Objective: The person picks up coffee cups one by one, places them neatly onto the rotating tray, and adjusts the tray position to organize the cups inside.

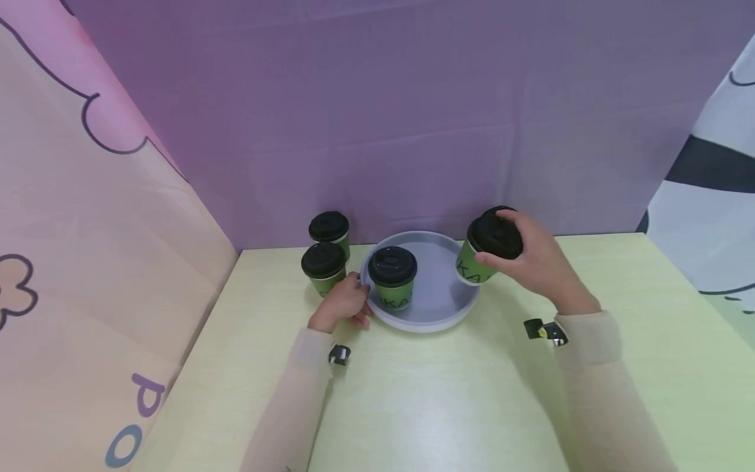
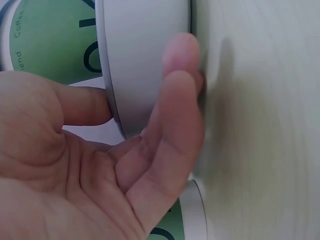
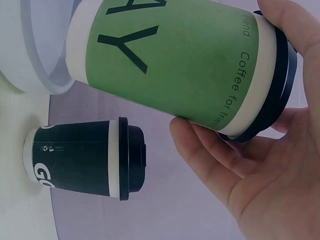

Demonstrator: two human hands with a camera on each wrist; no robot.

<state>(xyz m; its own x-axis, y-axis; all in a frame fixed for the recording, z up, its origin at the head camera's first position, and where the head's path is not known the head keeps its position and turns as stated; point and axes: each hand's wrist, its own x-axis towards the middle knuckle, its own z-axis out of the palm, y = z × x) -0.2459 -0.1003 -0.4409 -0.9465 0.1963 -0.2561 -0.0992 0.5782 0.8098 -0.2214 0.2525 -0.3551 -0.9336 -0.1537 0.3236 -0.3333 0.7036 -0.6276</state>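
Left hand (image 1: 344, 301) gripped tray (image 1: 439, 285) at left, fingers curled; right hand (image 1: 539, 270) held tilted cup (image 1: 472, 265) by tray's right rim.

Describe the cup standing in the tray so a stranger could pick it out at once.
On the pale table sits a round grey tray, gripped by the left hand. Inside, near that hand, stands a green cup with a black lid. It alone stands there; one lookalike tilts in the right hand, two more green cups stand outside.
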